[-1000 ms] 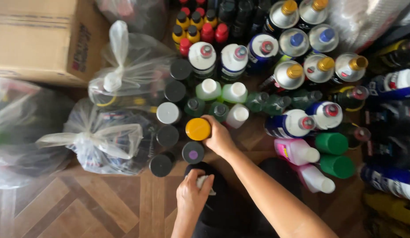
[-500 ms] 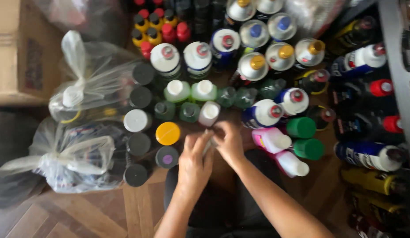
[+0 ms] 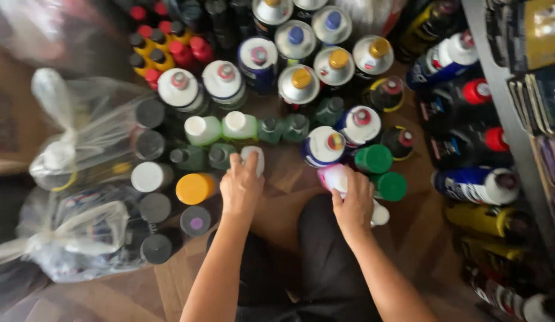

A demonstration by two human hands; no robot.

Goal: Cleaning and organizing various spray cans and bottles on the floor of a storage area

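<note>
The left hand (image 3: 241,189) closes over a white-capped bottle (image 3: 253,158) at its twelve o'clock; the right hand (image 3: 352,206) grips a pink bottle (image 3: 334,177) lying just below the green-capped cans (image 3: 382,170) at its two o'clock. Most bottles and cans already seem to stand in ranks; by my reading, these two are not yet settled, and two tied plastic bags (image 3: 80,197) at nine o'clock wait unopened. All of it sits on a wooden parquet floor (image 3: 170,292), with a shelf (image 3: 510,119) at three o'clock.
</note>
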